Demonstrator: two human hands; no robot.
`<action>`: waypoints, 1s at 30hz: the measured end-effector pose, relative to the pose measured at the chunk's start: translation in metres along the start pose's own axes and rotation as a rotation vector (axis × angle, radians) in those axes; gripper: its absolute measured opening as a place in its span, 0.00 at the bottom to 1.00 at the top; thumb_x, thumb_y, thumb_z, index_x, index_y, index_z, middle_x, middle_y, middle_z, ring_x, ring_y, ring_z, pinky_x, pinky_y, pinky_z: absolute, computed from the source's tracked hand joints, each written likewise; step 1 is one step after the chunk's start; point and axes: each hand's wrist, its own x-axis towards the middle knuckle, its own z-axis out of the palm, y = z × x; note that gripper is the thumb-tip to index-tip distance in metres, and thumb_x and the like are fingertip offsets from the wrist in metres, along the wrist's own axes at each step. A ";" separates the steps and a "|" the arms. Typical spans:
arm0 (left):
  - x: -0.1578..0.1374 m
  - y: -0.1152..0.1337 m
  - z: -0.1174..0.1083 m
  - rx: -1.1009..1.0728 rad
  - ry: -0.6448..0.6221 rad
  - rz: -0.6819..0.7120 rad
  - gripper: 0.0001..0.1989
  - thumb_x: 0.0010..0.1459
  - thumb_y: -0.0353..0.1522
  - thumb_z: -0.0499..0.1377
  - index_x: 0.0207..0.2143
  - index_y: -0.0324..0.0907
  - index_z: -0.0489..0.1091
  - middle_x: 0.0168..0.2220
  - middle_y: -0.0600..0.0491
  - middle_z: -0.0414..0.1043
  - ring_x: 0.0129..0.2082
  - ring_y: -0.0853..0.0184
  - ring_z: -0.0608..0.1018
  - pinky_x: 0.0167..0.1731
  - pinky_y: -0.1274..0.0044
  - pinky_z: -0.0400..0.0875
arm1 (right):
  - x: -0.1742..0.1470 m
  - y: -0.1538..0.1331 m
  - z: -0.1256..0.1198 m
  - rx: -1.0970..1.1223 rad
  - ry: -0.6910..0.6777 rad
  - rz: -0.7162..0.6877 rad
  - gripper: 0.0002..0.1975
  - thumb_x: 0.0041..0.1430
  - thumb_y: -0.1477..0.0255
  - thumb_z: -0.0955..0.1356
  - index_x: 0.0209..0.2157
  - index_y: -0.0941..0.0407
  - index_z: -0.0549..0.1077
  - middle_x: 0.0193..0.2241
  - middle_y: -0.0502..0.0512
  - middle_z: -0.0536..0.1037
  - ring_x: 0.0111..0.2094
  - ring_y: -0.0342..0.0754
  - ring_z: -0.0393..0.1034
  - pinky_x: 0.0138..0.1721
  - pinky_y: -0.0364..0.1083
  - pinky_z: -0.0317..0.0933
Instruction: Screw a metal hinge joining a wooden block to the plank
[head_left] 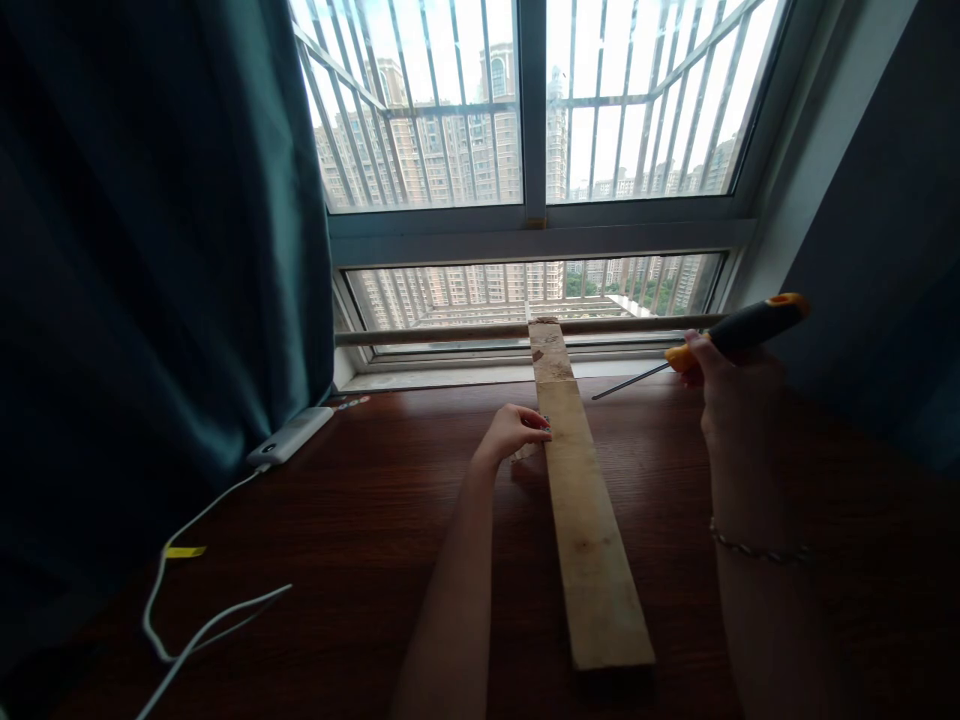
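Note:
A long wooden board (592, 530) runs away from me across the dark red wooden surface, its far end by the window. At the board's left edge, my left hand (516, 432) is closed in a pinch on a small patterned thing, too small to name. Some clear, crinkled material (525, 453) shows just below those fingers. My right hand (739, 390) is wrapped round the black and orange handle of a screwdriver (757, 322). The screwdriver's metal shaft points left and down, with its tip to the right of the board and apart from it.
A white power strip (292, 436) with a white cable (161, 590) lies at the left, by a dark blue curtain (225, 250). A yellow tag (185, 552) is near the cable. Beyond the board, a horizontal rail (450, 334) crosses before the barred window (534, 110).

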 end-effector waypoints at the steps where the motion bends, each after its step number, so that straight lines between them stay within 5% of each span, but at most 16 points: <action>1: -0.001 -0.002 -0.003 -0.071 -0.007 -0.007 0.15 0.34 0.33 0.66 0.28 0.35 0.74 0.23 0.53 0.71 0.22 0.74 0.69 0.22 0.83 0.61 | 0.000 0.000 0.000 0.002 -0.002 -0.003 0.15 0.36 0.67 0.73 0.23 0.62 0.70 0.16 0.47 0.69 0.12 0.38 0.61 0.08 0.37 0.54; 4: -0.002 -0.014 -0.014 -0.322 0.156 -0.133 0.16 0.38 0.38 0.65 0.26 0.34 0.70 0.19 0.56 0.66 0.15 0.80 0.63 0.15 0.85 0.54 | -0.001 -0.002 -0.001 0.012 0.012 0.001 0.14 0.36 0.68 0.73 0.23 0.62 0.69 0.16 0.47 0.69 0.12 0.38 0.61 0.09 0.37 0.54; 7: -0.009 -0.031 -0.021 -0.511 0.356 -0.406 0.19 0.44 0.43 0.61 0.19 0.36 0.62 0.12 0.62 0.54 0.09 0.83 0.53 0.10 0.86 0.43 | -0.001 -0.003 0.000 0.024 0.012 0.001 0.14 0.36 0.68 0.73 0.22 0.62 0.69 0.15 0.46 0.68 0.11 0.38 0.60 0.08 0.37 0.54; 13: -0.052 -0.047 0.009 -0.959 -0.085 -0.799 0.23 0.50 0.49 0.51 0.23 0.36 0.62 0.10 0.63 0.48 0.07 0.81 0.50 0.07 0.88 0.38 | -0.008 0.006 0.009 -0.049 -0.057 0.019 0.14 0.37 0.64 0.72 0.22 0.60 0.69 0.15 0.47 0.69 0.11 0.39 0.61 0.08 0.37 0.54; 15: -0.064 -0.047 0.033 -1.162 -0.107 -0.753 0.25 0.51 0.50 0.50 0.25 0.34 0.64 0.11 0.63 0.49 0.08 0.81 0.50 0.07 0.88 0.41 | -0.012 0.010 0.013 -0.111 -0.114 0.022 0.16 0.38 0.62 0.72 0.23 0.60 0.70 0.16 0.49 0.71 0.12 0.40 0.63 0.09 0.38 0.56; 20: -0.062 -0.045 0.077 -1.526 0.181 -0.484 0.24 0.51 0.50 0.51 0.23 0.36 0.62 0.11 0.63 0.48 0.08 0.82 0.51 0.08 0.87 0.46 | -0.021 0.020 0.020 -0.290 -0.308 0.007 0.18 0.39 0.59 0.70 0.24 0.61 0.71 0.18 0.53 0.74 0.16 0.45 0.68 0.14 0.41 0.61; 25: -0.046 -0.047 0.072 -1.555 0.091 -0.371 0.19 0.53 0.45 0.52 0.28 0.37 0.65 0.10 0.63 0.47 0.07 0.80 0.49 0.07 0.86 0.42 | -0.025 0.033 0.025 -0.450 -0.398 -0.055 0.19 0.39 0.56 0.69 0.24 0.60 0.71 0.19 0.55 0.75 0.18 0.47 0.69 0.17 0.42 0.60; 30: -0.037 -0.052 0.067 -1.476 0.052 -0.305 0.18 0.51 0.44 0.54 0.20 0.39 0.61 0.08 0.63 0.43 0.06 0.80 0.46 0.06 0.85 0.38 | -0.025 0.037 0.026 -0.464 -0.423 -0.028 0.20 0.39 0.55 0.69 0.25 0.59 0.72 0.20 0.54 0.75 0.17 0.47 0.69 0.18 0.43 0.62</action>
